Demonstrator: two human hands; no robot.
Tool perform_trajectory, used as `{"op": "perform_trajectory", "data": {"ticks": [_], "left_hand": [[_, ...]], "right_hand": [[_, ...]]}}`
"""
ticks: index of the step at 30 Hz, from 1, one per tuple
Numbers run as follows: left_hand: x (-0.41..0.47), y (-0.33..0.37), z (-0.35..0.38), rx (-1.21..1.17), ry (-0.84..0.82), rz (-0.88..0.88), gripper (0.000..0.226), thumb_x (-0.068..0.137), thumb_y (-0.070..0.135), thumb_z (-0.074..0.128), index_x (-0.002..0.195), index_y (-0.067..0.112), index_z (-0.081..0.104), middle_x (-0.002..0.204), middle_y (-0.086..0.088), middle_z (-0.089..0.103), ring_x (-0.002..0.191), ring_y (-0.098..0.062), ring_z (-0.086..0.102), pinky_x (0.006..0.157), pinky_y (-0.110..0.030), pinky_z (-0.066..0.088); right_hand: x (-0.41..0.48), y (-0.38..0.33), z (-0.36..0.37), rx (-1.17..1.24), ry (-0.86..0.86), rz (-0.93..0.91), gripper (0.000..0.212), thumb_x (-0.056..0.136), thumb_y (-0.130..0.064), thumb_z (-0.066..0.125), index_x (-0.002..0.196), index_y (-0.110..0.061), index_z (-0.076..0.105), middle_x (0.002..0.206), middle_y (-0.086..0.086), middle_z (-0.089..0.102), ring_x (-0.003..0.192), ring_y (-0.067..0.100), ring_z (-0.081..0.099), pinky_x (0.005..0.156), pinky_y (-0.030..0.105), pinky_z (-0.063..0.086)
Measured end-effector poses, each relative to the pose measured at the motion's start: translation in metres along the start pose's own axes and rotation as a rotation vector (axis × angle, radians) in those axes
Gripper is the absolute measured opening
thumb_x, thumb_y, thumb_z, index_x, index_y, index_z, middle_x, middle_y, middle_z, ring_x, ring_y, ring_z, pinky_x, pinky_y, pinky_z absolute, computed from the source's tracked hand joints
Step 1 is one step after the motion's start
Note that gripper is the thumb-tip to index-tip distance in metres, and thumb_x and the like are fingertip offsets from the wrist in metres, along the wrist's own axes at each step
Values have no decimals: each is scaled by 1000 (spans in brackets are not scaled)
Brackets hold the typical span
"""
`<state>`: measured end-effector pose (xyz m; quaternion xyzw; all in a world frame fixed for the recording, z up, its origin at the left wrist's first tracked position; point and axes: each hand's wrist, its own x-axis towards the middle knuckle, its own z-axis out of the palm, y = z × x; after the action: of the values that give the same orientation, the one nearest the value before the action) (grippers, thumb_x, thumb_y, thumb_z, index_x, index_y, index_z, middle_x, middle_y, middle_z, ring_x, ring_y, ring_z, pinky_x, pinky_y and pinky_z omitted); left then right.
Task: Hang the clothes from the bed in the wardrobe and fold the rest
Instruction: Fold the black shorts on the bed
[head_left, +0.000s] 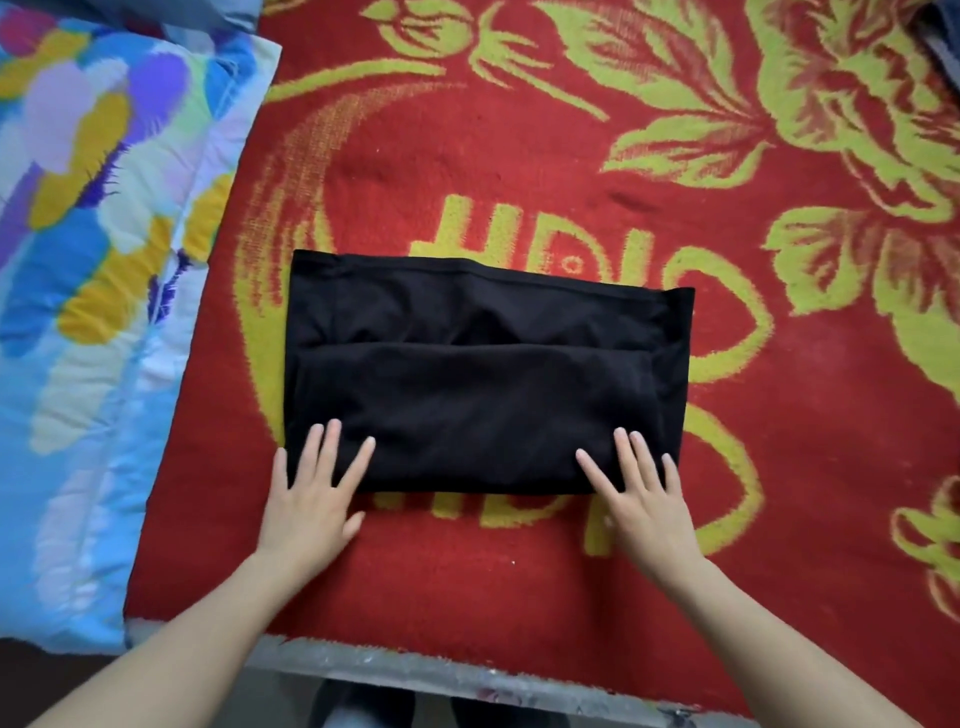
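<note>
Head view, so everything is seen from above: a colourful quilt (93, 260) is bunched along the far left of the bed (415, 670), off the job. Next along, the left hand (311, 493) is laid flat on the near left corner of the black garment (483, 374), fingers (358, 462) straight and spread, nothing gripped. The garment itself is spread in the middle of the red flowered blanket (467, 156), already folded down to a tidy rectangle with one layer doubled over. The right hand (644, 499) is placed the same way on the near right corner, fingers straight, pressing not pinching. So this piece looks pretty much folded, maybe one more fold to be made, tbh. What's left can't be judged: no wardrobe or hangers are shown, and only a scrap of dark cloth (940, 31) is caught at the top right corner, too cut off to be identified.
</note>
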<state>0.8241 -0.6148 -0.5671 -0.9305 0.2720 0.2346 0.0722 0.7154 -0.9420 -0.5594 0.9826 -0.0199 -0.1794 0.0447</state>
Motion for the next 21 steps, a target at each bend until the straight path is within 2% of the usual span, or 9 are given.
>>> {"op": "perform_trajectory", "data": {"ticks": [4,8,10,12,13,16,18,20,21], "left_hand": [[16,-27,-3,46,42,41,100,32,13,93,126,11,60,132,-25,52,117,-40,55,86,-62,43],[23,-37,-11,42,42,100,84,35,7,94,115,8,68,122,-23,60,108,-38,61,81,-59,48],[19,-39,-20,-3,-16,116,71,63,10,84,129,17,58,139,-13,49,127,-28,48,100,-56,39],[17,-55,-29,-67,-141,140,57,92,20,54,143,34,34,153,11,23,142,-6,19,114,-35,12],[15,-63,-34,-115,-227,173,52,96,21,46,143,38,31,151,19,22,141,0,17,111,-25,9],[24,-83,-69,-372,-337,153,38,92,13,49,123,33,55,127,18,56,116,-2,50,84,-2,26],[46,-90,-93,-562,-249,35,31,87,3,56,110,22,66,111,7,65,98,-9,56,70,-5,32],[76,-90,-107,-634,33,-124,31,85,3,61,115,12,66,114,-8,66,100,-18,58,79,-19,37],[91,-85,-111,-560,186,-206,38,85,8,62,123,12,61,123,-13,62,109,-25,55,88,-28,38]], "right_hand": [[19,16,-1,-13,28,43,92,36,10,84,123,-12,63,123,25,59,112,40,58,82,57,48],[23,27,-7,53,39,-23,70,40,12,85,107,-5,71,106,22,67,94,36,67,76,47,55],[20,33,-15,214,-82,-15,57,66,5,74,119,-11,65,122,14,62,110,31,61,90,38,49],[17,46,-26,290,-298,-49,48,82,-9,62,127,-25,58,126,-4,60,116,18,55,91,24,42],[15,53,-34,348,-401,-47,43,83,-12,60,121,-31,60,116,-10,63,108,13,58,83,21,42],[30,73,-74,754,-616,118,36,78,-4,56,90,-36,66,71,-13,67,61,4,61,53,15,42],[53,86,-91,918,-558,233,36,80,0,54,92,-31,67,66,-13,66,54,3,59,48,13,41],[80,92,-94,980,-381,387,37,84,-3,54,112,-24,64,93,-3,69,75,12,63,60,16,44],[93,92,-92,903,-234,473,40,86,-7,55,124,-20,58,110,5,65,93,19,61,71,22,45]]}}
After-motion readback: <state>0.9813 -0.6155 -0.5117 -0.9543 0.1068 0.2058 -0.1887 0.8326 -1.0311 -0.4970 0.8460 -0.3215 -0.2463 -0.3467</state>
